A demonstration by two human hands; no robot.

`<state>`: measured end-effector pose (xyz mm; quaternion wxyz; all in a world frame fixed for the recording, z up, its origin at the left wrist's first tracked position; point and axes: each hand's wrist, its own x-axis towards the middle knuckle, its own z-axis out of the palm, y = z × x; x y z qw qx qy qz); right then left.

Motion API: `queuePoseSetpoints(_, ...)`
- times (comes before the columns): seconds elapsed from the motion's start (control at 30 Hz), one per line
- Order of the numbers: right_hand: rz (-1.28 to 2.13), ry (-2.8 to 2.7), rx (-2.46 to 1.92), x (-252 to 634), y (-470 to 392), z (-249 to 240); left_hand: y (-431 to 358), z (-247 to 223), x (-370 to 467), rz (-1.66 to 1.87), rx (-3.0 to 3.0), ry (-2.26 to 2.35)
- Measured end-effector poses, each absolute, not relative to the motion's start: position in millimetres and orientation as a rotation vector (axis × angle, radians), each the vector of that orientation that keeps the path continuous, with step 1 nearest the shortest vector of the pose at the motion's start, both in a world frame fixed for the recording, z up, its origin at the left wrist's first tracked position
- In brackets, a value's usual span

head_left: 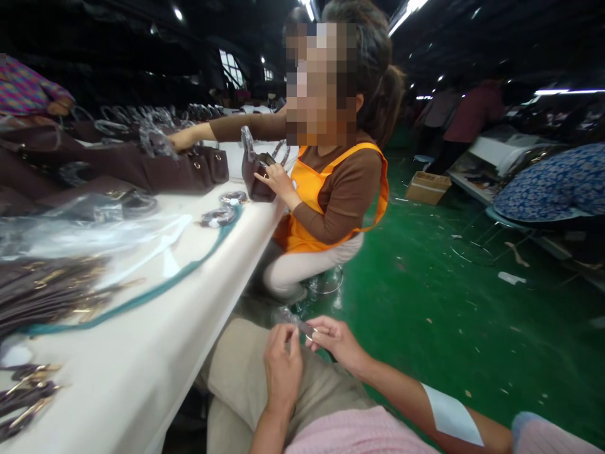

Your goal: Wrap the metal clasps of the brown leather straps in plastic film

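Above my lap, my right hand pinches a short dark brown bag strap beside a shiny metal ring. My left hand is at the strap's other side, fingers curled and pressed together. Crumpled clear plastic pokes out beyond those fingertips, around that end of the strap. Exactly what the left fingertips grip is partly hidden, but they seem closed on the plastic-wrapped strap end. Both hands are off the table, low over my trousers.
A white table runs along my left, bearing dark brown handbags, a pile of straps, plastic sheeting and a teal band. Across sits a co-worker in an orange apron, one hand on a small bag. A cardboard box stands on the green floor.
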<state>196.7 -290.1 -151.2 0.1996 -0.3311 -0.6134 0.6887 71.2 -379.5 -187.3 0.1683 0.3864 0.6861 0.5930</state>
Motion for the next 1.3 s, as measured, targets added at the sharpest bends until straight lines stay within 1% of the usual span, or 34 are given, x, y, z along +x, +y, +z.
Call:
queuePoseSetpoints(0.13, 1.376, -2.440, -0.719, 204.4, -290.1, -143.6, -382.3, -185.2, 75.1, 1.614, 1.304, 2.052)
queuePoseSetpoints(0.17, 1.277, -2.536, -0.681, 204.9, -291.1, -142.2, -382.4, -183.4, 76.3, 1.591, 1.370, 2.058)
queuePoseSetpoints(0.2, 1.246, -2.554, -0.681, 204.5, -292.1, -141.9, -382.3, -181.2, 77.4, 1.573, 1.429, 2.056)
queuePoseSetpoints(0.27, 1.387, -2.382, -0.786, 201.1, -293.2, -144.6, -382.1, -176.4, 79.4, 1.570, 1.507, 2.028)
queuePoseSetpoints(0.37, 1.806, -1.824, -0.995, 192.7, -289.6, -150.9, -381.9, -171.8, 80.7, 1.642, 1.542, 1.958)
queuePoseSetpoints(0.47, 2.152, -1.328, -1.057, 186.1, -282.0, -150.5, -381.0, -172.0, 78.9, 1.753, 1.487, 1.930)
queuePoseSetpoints(0.57, 2.318, -1.164, -1.059, 182.5, -277.2, -146.6, -379.3, -175.0, 75.7, 1.796, 1.359, 1.923)
queuePoseSetpoints(0.7, 2.253, -1.263, -1.091, 180.5, -278.5, -150.0, -379.2, -178.1, 76.2, 1.745, 1.087, 1.792)
queuePoseSetpoints(0.87, 1.831, -1.621, -1.097, 179.5, -281.4, -159.3, -380.8, -180.0, 87.4, 1.724, 0.699, 1.496)
queuePoseSetpoints(0.93, 1.735, -1.712, -1.083, 179.6, -281.8, -159.7, -380.8, -181.9, 88.4, 1.739, 0.627, 1.447)
queuePoseSetpoints(1.0, 1.772, -1.826, -1.050, 181.8, -281.4, -158.1, -380.9, -185.4, 83.0, 1.764, 0.550, 1.430)
queuePoseSetpoints(1.1, 1.983, -2.000, -0.933, 191.7, -278.2, -152.6, -382.9, -192.2, 63.4, 1.836, 0.368, 1.406)
queuePoseSetpoints(1.17, 2.057, -2.053, -0.894, 200.4, -275.1, -145.9, -385.6, -195.1, 49.0, 1.890, 0.270, 1.388)
queuePoseSetpoints(1.23, 2.014, -2.096, -0.927, 204.8, -272.5, -135.7, -387.6, -193.9, 40.9, 1.925, 0.228, 1.391)
queuePoseSetpoints(1.3, 1.882, -2.149, -0.953, 199.6, -271.3, -122.5, -385.9, -185.8, 42.6, 1.916, 0.248, 1.408)
